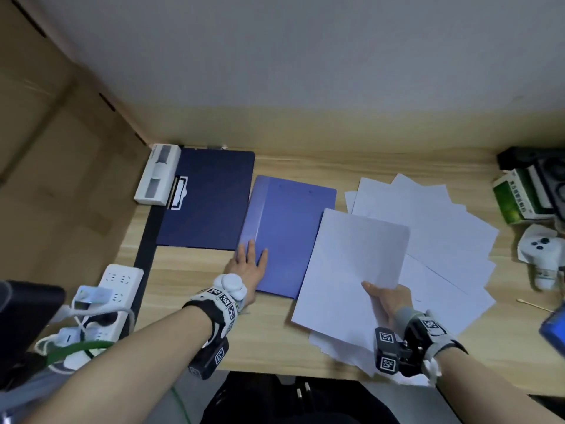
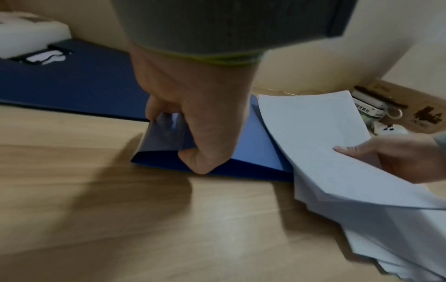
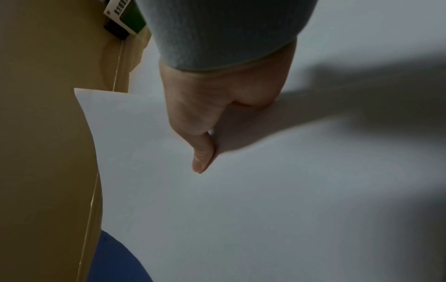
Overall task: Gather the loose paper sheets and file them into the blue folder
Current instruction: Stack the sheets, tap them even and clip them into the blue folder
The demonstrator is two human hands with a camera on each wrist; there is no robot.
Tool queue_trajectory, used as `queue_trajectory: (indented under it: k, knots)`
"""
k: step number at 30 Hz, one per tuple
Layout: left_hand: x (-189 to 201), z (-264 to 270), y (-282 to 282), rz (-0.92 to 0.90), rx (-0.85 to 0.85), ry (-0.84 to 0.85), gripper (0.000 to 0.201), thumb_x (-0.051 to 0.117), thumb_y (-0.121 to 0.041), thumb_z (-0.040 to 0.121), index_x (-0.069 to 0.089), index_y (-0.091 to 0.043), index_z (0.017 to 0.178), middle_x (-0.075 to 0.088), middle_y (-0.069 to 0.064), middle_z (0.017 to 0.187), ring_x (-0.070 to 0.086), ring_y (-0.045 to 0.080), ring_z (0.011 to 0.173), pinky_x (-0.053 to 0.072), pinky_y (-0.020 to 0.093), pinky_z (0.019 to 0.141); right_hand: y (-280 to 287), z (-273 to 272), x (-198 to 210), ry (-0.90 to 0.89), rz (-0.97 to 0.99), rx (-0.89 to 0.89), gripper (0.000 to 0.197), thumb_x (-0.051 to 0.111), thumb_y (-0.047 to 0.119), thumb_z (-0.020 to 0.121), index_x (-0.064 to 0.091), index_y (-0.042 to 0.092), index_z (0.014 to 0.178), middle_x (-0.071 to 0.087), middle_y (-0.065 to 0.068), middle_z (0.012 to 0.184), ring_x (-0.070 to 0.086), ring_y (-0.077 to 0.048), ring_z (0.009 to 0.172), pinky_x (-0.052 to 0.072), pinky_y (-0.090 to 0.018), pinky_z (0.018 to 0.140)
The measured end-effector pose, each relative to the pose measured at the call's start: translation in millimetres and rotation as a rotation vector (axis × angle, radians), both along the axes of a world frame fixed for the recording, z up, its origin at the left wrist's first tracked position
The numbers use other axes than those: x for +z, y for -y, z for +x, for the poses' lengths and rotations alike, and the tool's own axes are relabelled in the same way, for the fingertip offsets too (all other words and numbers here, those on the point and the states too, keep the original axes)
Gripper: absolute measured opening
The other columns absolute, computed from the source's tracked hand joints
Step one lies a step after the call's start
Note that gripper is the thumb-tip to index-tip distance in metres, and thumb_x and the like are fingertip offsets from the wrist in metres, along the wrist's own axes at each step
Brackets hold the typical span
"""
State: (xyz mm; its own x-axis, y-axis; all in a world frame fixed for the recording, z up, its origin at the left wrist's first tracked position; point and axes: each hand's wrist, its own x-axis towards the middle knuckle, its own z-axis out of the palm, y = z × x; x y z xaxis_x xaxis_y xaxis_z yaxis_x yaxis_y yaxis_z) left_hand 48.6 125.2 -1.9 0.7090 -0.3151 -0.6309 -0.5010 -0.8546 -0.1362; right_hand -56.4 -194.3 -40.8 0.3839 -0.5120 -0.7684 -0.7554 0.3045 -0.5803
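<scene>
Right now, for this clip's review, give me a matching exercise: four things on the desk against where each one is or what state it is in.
Things:
1. blue folder
2. dark clipboard
3. lifted sheet
4. power strip

Places or states:
A. pinched by the right hand
B. at the desk's left edge, with plugs in it
C. near corner gripped by the left hand
D. lying flat at the back left, clip on its left side

Pairs: 1-C, 2-D, 3-A, 4-B
</scene>
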Motion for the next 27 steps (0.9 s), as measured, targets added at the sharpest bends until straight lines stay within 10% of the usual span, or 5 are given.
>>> queue_trajectory:
  k: [7, 12, 16, 20, 27]
  knots:
    - [59, 5, -7, -0.181, 0.216, -0.047, 0.084, 0.048, -0.007, 0.086, 0.0, -0.004, 0.154, -0.002, 0.02, 0.162, 0.007, 0.035, 0.15, 0.027, 0.04, 0.117, 7, 36, 39, 0.166, 0.133, -0.004, 0.049, 0.082, -0.001, 0.071, 0.062, -0.008, 0.116, 0.072, -0.016, 0.099, 0.068, -0.021, 0.078, 0.054, -0.023, 0.062]
    - [84, 8, -36, -0.485, 0.579, -0.003, 0.065, 0.046, -0.009, 0.076, 0.038, -0.012, 0.141, 0.062, 0.022, 0.121, 0.057, 0.045, 0.111, 0.05, 0.04, 0.087, 2, 73, 55, 0.235, 0.102, 0.033, 0.104, 0.089, 0.009, 0.064, 0.026, -0.006, 0.145, 0.063, -0.015, 0.105, 0.063, -0.026, 0.091, 0.049, -0.033, 0.077]
    - [88, -5, -45, -0.63, 0.962, 0.056, 0.023, 0.054, -0.004, 0.087, 0.062, -0.003, 0.11, 0.066, 0.019, 0.104, 0.061, 0.036, 0.091, 0.039, 0.027, 0.071, -14, 89, 58, 0.212, 0.071, 0.159, 0.054, 0.086, 0.007, 0.071, 0.054, -0.01, 0.111, 0.068, -0.014, 0.095, 0.064, -0.027, 0.086, 0.048, -0.036, 0.085]
    - [63, -32, -60, -0.454, 1.16, -0.071, 0.028, 0.042, -0.009, 0.093, 0.038, -0.012, 0.065, 0.042, 0.005, 0.069, 0.037, 0.019, 0.062, 0.027, 0.029, 0.059, -33, 92, 47, 0.19, 0.02, 0.239, 0.03, 0.086, 0.008, 0.071, 0.063, 0.004, 0.091, 0.069, -0.012, 0.089, 0.064, -0.028, 0.085, 0.047, -0.033, 0.081]
    - [26, -70, -79, -0.791, 1.617, -0.251, 0.015, 0.057, -0.003, 0.092, 0.055, -0.005, 0.078, 0.066, 0.018, 0.094, 0.067, 0.014, 0.065, 0.058, 0.021, 0.057, -59, 86, 14, 0.053, -0.04, 0.334, 0.043, 0.089, 0.016, 0.067, 0.066, 0.003, 0.1, 0.068, -0.008, 0.081, 0.066, -0.031, 0.087, 0.051, -0.037, 0.079]
